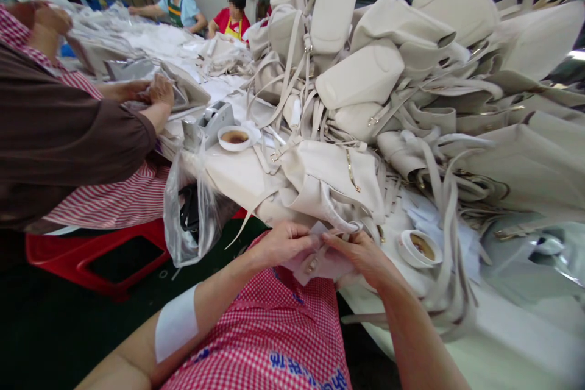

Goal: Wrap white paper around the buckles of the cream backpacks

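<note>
A cream handbag (331, 186) lies at the table's near edge, its lower part drawn down over my lap. My left hand (283, 242) pinches a flap of the bag near a small metal fitting. My right hand (361, 251) grips the same flap from the other side, fingers curled. Both hands sit close together just above my red-checked apron (274, 323). A small white dish with brown liquid (419, 247) stands just right of my right hand.
A tall heap of cream bags and straps (411, 73) covers the table to the right. A second dish (234, 137) and a tape dispenser (212, 122) stand further back. A clear plastic bag (187, 207) hangs off the edge. A person in stripes sits left; two others work far back.
</note>
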The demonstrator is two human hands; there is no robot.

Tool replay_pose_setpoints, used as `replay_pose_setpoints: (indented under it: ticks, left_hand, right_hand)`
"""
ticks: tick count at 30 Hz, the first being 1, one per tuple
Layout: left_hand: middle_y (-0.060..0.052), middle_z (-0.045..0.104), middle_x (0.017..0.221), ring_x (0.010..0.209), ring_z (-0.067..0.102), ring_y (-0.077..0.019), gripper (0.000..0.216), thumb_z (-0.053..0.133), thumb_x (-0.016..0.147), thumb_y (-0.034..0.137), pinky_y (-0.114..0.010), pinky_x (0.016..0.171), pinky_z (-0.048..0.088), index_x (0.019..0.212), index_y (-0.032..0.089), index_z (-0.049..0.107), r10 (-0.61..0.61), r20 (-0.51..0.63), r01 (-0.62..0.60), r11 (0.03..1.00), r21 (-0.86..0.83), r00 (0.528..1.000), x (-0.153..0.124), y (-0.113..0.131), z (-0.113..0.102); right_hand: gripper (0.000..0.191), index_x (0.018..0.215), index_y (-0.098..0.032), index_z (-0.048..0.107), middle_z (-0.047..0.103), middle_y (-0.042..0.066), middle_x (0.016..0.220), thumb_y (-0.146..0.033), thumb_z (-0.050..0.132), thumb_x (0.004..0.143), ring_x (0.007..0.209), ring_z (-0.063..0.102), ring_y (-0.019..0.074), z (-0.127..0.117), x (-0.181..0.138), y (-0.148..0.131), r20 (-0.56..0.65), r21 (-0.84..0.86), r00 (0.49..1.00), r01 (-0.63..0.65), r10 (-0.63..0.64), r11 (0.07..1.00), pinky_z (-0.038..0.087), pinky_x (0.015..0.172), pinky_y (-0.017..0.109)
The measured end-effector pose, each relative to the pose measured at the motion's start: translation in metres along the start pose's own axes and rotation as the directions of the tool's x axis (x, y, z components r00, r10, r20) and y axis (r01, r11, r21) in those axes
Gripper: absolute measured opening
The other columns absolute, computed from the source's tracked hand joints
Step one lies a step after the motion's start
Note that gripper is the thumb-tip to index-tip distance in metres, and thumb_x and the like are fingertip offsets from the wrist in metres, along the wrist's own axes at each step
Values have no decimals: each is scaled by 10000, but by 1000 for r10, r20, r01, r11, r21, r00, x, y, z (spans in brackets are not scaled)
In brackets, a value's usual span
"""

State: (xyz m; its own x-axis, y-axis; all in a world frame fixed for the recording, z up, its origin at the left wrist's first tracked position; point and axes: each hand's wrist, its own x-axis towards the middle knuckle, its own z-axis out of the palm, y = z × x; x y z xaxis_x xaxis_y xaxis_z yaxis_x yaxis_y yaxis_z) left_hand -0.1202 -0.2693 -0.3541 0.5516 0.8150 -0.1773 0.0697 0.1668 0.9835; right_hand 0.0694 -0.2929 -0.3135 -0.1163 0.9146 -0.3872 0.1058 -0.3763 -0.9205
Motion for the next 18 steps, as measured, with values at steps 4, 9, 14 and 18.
replay_pose_setpoints:
  ticks: [4,9,14,18]
  left_hand:
    - [-81,745,898,775,643,-179,325,683,774,386,-265,720,472,937,110,739,-142,184,212,864,-456,973,-1,-17,-9]
    - [-106,745,922,824,677,-175,275,674,729,200,-276,839,486,966,71,726,-170,383,397,641,-656,908,6,-46,-18]
    - [-69,732,821,748,661,-167,265,776,683,185,-305,789,490,928,95,734,-183,423,420,697,-581,888,16,-53,-1]
    - [-57,720,812,707,647,-172,364,842,627,225,-315,728,484,959,126,728,-133,466,418,694,-586,875,19,-43,13]
  right_hand:
    - [457,665,-168,670,657,13,624,-569,854,545,561,537,135,-3,4,5,-47,-10,999,9,-9,1000,399,529,262]
    - [451,677,-168,666,648,6,630,-567,845,567,551,525,133,-6,5,7,-33,-34,999,15,-16,999,383,519,261]
    - [467,656,-160,665,637,1,616,-569,858,536,564,523,130,-5,5,6,-47,-33,998,31,-33,999,405,546,264]
    - [455,653,-165,662,624,-4,617,-563,853,543,568,513,130,-4,7,9,-48,-24,997,54,-55,998,399,545,264]
